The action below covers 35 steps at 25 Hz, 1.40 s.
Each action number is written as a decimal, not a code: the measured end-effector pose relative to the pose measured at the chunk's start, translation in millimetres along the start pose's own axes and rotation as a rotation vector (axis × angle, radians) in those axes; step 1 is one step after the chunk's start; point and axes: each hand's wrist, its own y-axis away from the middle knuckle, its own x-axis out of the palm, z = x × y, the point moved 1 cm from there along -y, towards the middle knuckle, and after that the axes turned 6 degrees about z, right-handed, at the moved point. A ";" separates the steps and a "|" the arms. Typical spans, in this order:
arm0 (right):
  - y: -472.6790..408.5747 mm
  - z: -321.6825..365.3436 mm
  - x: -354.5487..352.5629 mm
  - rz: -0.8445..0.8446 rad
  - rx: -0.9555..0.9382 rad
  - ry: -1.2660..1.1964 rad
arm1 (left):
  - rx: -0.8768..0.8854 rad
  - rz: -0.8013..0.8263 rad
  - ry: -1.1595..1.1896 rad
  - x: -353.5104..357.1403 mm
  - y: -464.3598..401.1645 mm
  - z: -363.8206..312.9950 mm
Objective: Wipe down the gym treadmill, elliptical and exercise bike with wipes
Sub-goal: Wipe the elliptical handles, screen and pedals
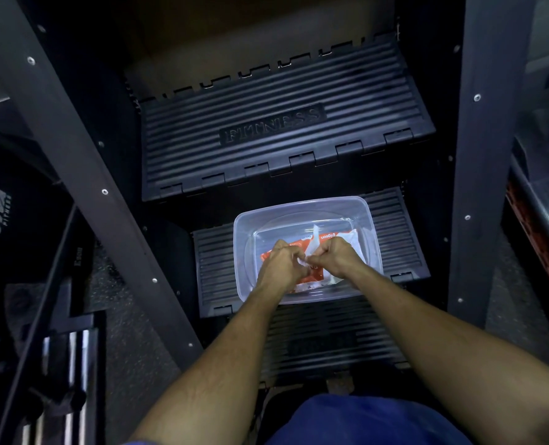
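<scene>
Pulling wipe (315,241) from pack (337,240) in tub (244,252): left hand (279,261), right hand (335,256) both pinching it. Best pin pack down, draw slowly, single sheet.

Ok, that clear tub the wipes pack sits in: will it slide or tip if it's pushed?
The clear tub looks thin and probably light, so it may skid on the ribbed step. Low and wide, it seems unlikely to tip. The hands pulling at the wipes pack could drag it.
</scene>
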 end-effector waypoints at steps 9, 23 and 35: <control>12.0 -4.1 -15.8 0.014 -0.018 -0.187 | 0.146 -0.018 0.025 5.6 -4.7 3.4; 6.7 -4.5 -19.0 -0.021 0.088 -0.201 | -0.102 0.022 0.373 -4.4 0.2 12.7; 8.6 6.0 -12.4 -0.057 0.031 0.311 | -0.073 0.011 0.282 -14.6 12.4 7.3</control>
